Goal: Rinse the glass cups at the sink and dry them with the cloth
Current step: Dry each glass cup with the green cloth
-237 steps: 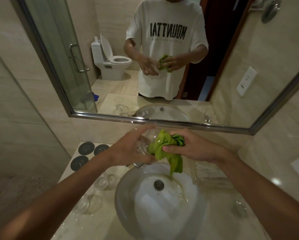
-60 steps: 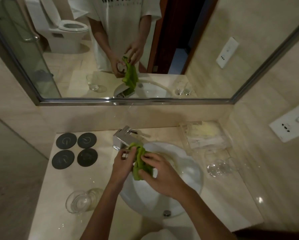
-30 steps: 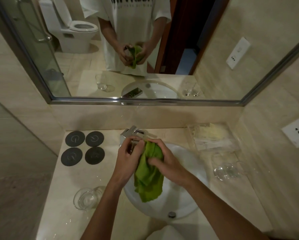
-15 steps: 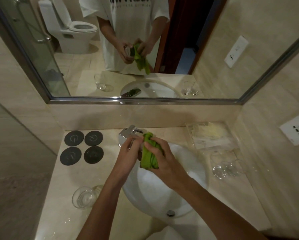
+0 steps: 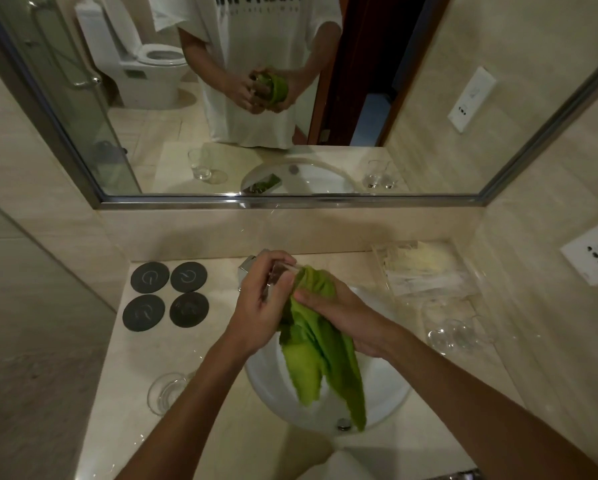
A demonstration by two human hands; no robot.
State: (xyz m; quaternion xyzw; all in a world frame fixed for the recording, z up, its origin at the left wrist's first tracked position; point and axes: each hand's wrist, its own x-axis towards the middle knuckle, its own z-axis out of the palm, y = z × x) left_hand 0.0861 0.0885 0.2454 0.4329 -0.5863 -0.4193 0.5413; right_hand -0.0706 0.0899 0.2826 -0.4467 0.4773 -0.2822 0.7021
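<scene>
Over the white sink (image 5: 266, 379), my left hand (image 5: 259, 306) grips a clear glass cup (image 5: 279, 276), mostly hidden by my fingers. My right hand (image 5: 339, 311) holds the green cloth (image 5: 320, 355) bunched against the cup's mouth, and the cloth's loose end hangs down into the basin. Another glass cup (image 5: 167, 391) stands on the counter at the left of the sink. Two more glass cups (image 5: 460, 332) stand on the counter at the right.
The chrome tap (image 5: 251, 268) sits just behind my left hand. Several black round coasters (image 5: 169, 294) lie at the back left of the counter. A clear tray with packets (image 5: 425, 268) is at the back right. A wall mirror (image 5: 394, 98) hangs above.
The cloth was bunched tight between my hands half a second ago; now its loose end hangs long into the basin. Both hands stay over the sink with the cup.
</scene>
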